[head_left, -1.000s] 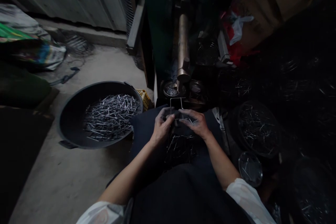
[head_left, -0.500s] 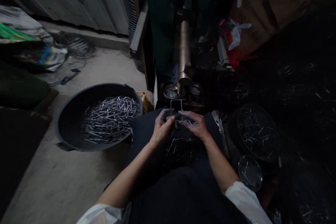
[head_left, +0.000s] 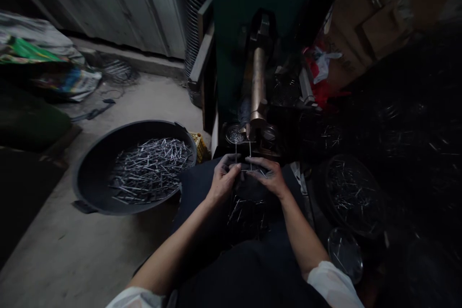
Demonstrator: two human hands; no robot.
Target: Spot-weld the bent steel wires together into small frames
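Observation:
A thin metal wire frame, roughly rectangular, is held upright between both hands, its far edge just below the tip of a machine's copper-coloured arm. My left hand pinches its left side with thumb and fingers. On the right side, my right hand grips it, with more thin wire showing by the fingers. Loose metal wires lie in the dark area below my hands. Beside the machine tip sits a small round dish of tiny metal pieces.
A wide black basin of metal wire pieces stands at the left, near a yellow basket. At the right are a dark round container of wires and a clear round lid or dish. Cardboard boxes are at the upper right.
The view has tilted, so the surroundings sit lower in the picture. The wire frame's far edge has come closer to the machine tip, with both hands still holding it.

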